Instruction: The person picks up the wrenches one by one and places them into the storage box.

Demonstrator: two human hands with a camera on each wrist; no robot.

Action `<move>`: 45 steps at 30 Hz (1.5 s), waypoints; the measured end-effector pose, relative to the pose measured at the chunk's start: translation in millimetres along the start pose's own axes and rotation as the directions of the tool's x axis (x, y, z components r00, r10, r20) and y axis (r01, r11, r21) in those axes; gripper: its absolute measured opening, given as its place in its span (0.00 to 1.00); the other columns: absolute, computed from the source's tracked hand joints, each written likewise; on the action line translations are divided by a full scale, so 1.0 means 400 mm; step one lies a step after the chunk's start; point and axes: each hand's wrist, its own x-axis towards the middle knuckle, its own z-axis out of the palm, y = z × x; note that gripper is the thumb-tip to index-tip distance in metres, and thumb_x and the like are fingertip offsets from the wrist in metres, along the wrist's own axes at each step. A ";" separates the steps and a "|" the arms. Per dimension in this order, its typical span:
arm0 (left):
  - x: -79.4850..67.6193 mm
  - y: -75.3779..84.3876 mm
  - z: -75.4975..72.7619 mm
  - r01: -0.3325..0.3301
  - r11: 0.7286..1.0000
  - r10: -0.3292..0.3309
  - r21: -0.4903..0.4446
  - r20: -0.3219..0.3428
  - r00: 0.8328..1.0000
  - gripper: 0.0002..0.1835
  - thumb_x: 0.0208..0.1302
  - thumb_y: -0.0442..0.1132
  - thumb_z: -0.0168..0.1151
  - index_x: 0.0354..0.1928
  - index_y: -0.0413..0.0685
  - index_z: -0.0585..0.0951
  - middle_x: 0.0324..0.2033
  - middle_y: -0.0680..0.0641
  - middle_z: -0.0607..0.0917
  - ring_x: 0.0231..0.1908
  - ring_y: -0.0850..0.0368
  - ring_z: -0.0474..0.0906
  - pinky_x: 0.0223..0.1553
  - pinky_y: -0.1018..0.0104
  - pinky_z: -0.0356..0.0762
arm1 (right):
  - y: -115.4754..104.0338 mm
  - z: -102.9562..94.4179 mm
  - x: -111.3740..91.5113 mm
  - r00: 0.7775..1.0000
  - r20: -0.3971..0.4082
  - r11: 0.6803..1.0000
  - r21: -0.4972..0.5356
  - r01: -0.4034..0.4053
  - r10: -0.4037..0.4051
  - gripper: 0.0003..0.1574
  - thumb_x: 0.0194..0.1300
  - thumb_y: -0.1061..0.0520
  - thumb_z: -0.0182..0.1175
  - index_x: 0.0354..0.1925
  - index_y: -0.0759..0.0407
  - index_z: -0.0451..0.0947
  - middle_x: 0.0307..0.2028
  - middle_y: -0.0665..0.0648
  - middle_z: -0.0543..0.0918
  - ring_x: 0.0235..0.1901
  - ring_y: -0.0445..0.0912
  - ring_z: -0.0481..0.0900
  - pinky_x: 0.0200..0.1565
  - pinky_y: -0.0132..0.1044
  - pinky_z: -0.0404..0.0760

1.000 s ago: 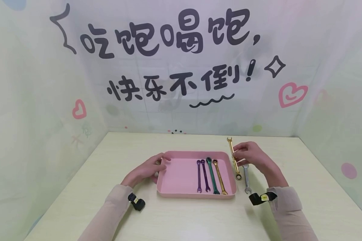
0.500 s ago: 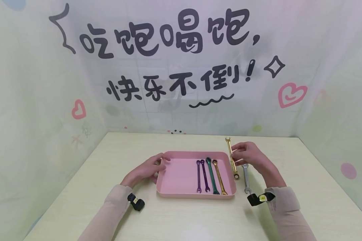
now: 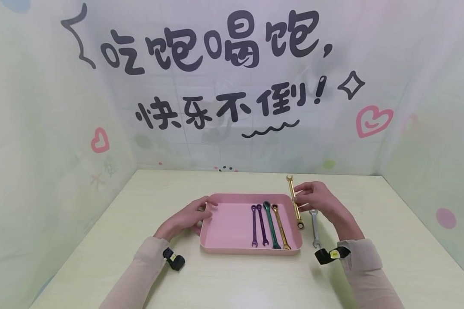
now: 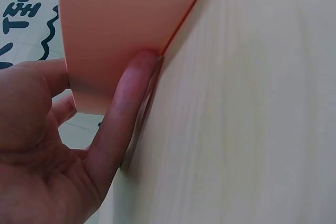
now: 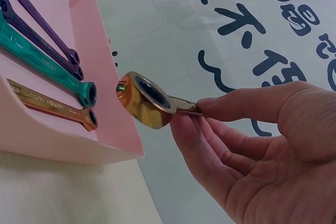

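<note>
My right hand (image 3: 318, 198) pinches a gold combination wrench (image 3: 295, 204) between thumb and fingers, raised by the tray's right wall. In the right wrist view its ratcheting ring end (image 5: 149, 100) points at the camera. My left hand (image 3: 185, 218) grips the left side of a shallow pink tray (image 3: 228, 249), fingertips over the rim and one digit along the outer wall. Inside the tray, on its right half, lie two purple wrenches (image 3: 254, 226), a green wrench (image 3: 272, 225) and a gold-orange wrench (image 3: 281, 227), roughly side by side.
A silver wrench (image 3: 315, 228) lies on the pale wooden table (image 3: 232, 279), right of the tray and below my right hand. Printed white curtains (image 3: 201, 146) with lettering close off the back and both sides.
The right hand has moved slightly left with the gold wrench, whose ring end now overlaps the tray's right edge in the head view. The left hand and tray stay put.
</note>
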 end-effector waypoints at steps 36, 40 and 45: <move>-0.002 0.001 0.001 0.003 1.000 -0.003 0.003 -0.001 1.000 0.20 0.74 0.38 0.56 0.66 0.54 0.74 0.56 0.36 0.74 0.40 0.49 0.84 0.27 0.57 0.88 | -0.007 0.049 0.011 1.000 0.002 1.000 0.013 0.013 -0.013 0.26 0.71 0.65 0.59 0.62 0.77 0.71 0.48 0.76 0.85 0.35 0.45 0.88 0.45 0.46 0.91; -0.001 0.000 0.000 0.007 1.000 -0.007 0.002 0.000 1.000 0.20 0.75 0.38 0.55 0.66 0.55 0.74 0.56 0.36 0.74 0.39 0.49 0.83 0.27 0.57 0.88 | -0.010 0.055 0.013 1.000 0.008 0.999 0.022 0.024 -0.024 0.26 0.70 0.65 0.59 0.62 0.77 0.71 0.48 0.76 0.85 0.35 0.45 0.87 0.45 0.46 0.91; 0.000 -0.001 0.000 0.002 1.000 -0.002 0.000 0.001 1.000 0.20 0.75 0.37 0.55 0.66 0.54 0.74 0.56 0.36 0.74 0.39 0.50 0.83 0.27 0.58 0.88 | -0.012 0.061 0.016 1.000 0.014 0.999 0.020 0.026 -0.026 0.26 0.71 0.64 0.59 0.62 0.77 0.71 0.48 0.76 0.85 0.34 0.44 0.87 0.45 0.46 0.91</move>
